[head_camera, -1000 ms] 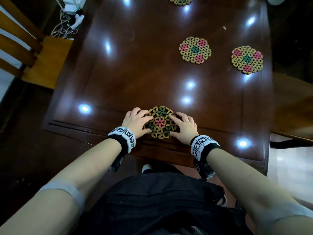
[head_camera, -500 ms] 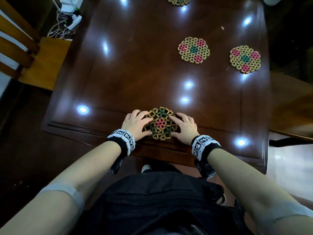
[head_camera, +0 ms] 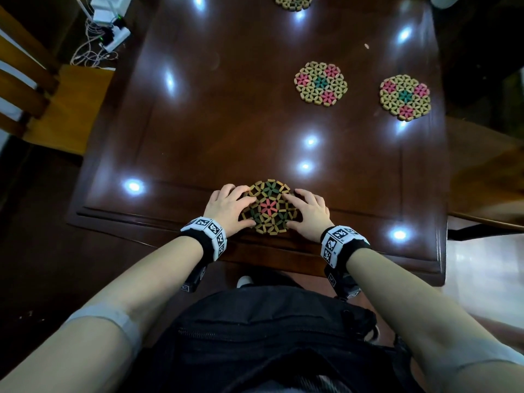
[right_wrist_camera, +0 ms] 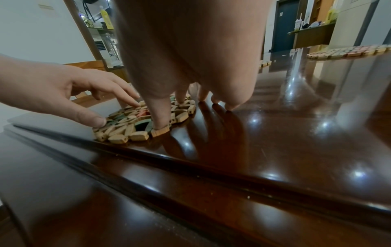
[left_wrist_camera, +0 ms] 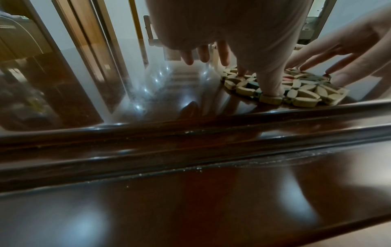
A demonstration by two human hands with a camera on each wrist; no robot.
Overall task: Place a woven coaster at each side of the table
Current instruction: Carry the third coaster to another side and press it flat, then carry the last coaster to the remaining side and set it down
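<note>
A round woven coaster (head_camera: 268,207) of tan, green and pink beads lies flat at the middle of the table's near side, just inside the raised rim. My left hand (head_camera: 238,207) touches its left edge with thumb and fingertips. My right hand (head_camera: 303,211) touches its right edge the same way. In the left wrist view my thumb presses a rim bead of the coaster (left_wrist_camera: 300,90). In the right wrist view my thumb stands on the coaster (right_wrist_camera: 127,132), and the other fingers rest on the bare wood beside it.
The dark glossy table (head_camera: 226,123) carries a pale coaster (head_camera: 321,83) right of centre, another (head_camera: 405,97) at the right side and a third (head_camera: 293,1) at the far side. A wooden chair (head_camera: 56,103) stands at the left, with a router and cables (head_camera: 105,21) behind it.
</note>
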